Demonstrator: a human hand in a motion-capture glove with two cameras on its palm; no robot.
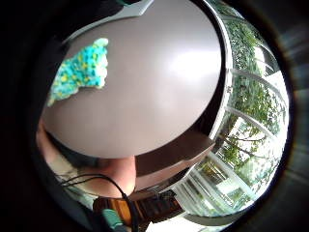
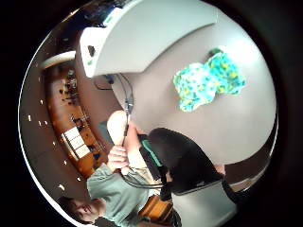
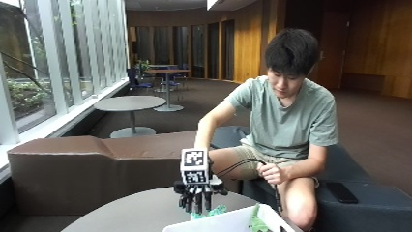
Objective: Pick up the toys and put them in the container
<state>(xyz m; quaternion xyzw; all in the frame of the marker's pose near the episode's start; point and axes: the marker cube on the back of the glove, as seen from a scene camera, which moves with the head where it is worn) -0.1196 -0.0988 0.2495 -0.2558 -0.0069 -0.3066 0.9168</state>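
The knitted toy (image 2: 207, 80), turquoise with yellow flecks, lies flat on the round grey table (image 1: 159, 87), just beside the white container (image 2: 142, 38) but outside it, with bare tabletop all around it. From the outside view only a bit of that turquoise toy (image 3: 210, 212) shows past the container's near wall, right under my fingertips. My gloved right hand (image 3: 196, 195) hangs above it with the fingers pointing down and relaxed, straight rather than curled, holding nothing and, as far as I can tell, not touching the toy. Both palm views look down on the toy from above with table showing between, so my palm is over it and apart from it. The container (image 3: 222, 223) sits at the near edge of the table, a white bin with an open top; a green thing (image 3: 257, 223) leans against its inner wall near the rim, and I cannot tell what it is or what else lies inside, since the rest of the interior is hidden. My bare left hand (image 3: 273, 173) rests by my knee, curled around a thin black cable. I am sitting on a dark bench (image 3: 360, 193) beside the table, leaning forward, with a brown sofa (image 3: 90, 164) behind the table.
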